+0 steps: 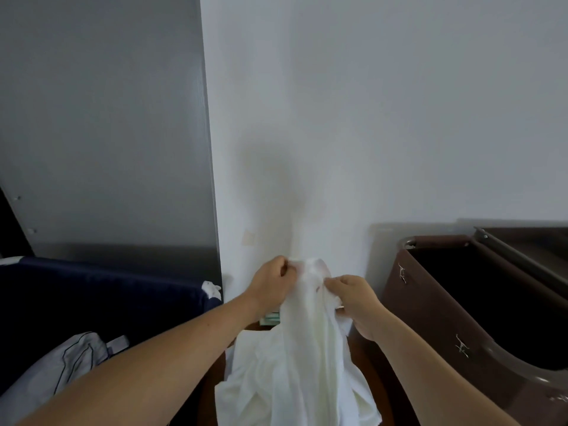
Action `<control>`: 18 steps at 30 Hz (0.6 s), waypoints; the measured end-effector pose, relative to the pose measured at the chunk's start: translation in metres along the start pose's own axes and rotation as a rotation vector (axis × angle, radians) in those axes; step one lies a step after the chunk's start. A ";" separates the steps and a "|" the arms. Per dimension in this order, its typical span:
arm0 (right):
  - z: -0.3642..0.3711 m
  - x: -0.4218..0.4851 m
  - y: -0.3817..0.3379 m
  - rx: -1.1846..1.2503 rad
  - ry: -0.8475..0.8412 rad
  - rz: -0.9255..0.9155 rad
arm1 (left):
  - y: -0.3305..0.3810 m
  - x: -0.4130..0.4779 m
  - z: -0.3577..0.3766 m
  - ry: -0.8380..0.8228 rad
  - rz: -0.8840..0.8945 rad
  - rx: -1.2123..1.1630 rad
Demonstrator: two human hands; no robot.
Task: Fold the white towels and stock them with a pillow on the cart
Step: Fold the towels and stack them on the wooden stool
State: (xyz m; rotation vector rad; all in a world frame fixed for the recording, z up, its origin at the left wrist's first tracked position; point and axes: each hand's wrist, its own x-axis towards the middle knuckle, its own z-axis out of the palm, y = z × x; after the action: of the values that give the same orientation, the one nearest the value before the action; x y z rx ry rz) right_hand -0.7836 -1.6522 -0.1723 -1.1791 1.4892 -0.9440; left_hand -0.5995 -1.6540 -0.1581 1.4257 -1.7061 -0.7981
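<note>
Leftmost, a dark navy fabric bin (101, 290) stands below a tall grey panel (101, 118); a small scrap of white cloth (212, 289) hangs over the bin's right rim. At the lower left edge lies a pale pillow with dark piping (61, 373), partly hidden by the left forearm.

Left hand (272, 279): raised in front of the white wall (368, 103), fingers curled, pinching the top edge of the thin white towel (301, 364) at its upper left.

Centre: the towel hangs down from both hands in long, loose folds, bunched at the top between the two grips. Its lower part spreads over a dark reddish-brown wooden surface (390, 401), whose visible parts lie at either side of the cloth. A small greenish item (270, 318) shows just behind the left wrist; what it is cannot be told.

Right hand (358, 302): slightly lower than the left and just beside it, fingers curled, gripping the towel's upper right edge, with cloth gathered in the palm.

Rightmost: a brown cart bag with a curved metal frame (436, 318) stands against the wall, its mouth open and its interior dark. Two metal clips show on its near side.
</note>
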 end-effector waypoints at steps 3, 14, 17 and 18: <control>0.005 -0.003 -0.009 -0.066 -0.025 -0.097 | 0.008 0.005 0.006 0.091 -0.008 -0.002; 0.008 -0.010 -0.023 -0.278 0.218 -0.299 | 0.012 -0.022 0.036 -0.255 -0.159 -0.499; 0.005 -0.015 -0.020 -0.222 0.130 -0.273 | 0.010 -0.024 0.031 -0.180 -0.146 -0.314; 0.004 -0.017 -0.018 -0.180 0.096 -0.258 | 0.009 -0.023 0.028 -0.110 -0.167 -0.293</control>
State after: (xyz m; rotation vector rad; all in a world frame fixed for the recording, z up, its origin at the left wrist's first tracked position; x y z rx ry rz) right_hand -0.7749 -1.6400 -0.1521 -1.5021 1.5481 -1.0681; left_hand -0.6262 -1.6304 -0.1691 1.3518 -1.4889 -1.1861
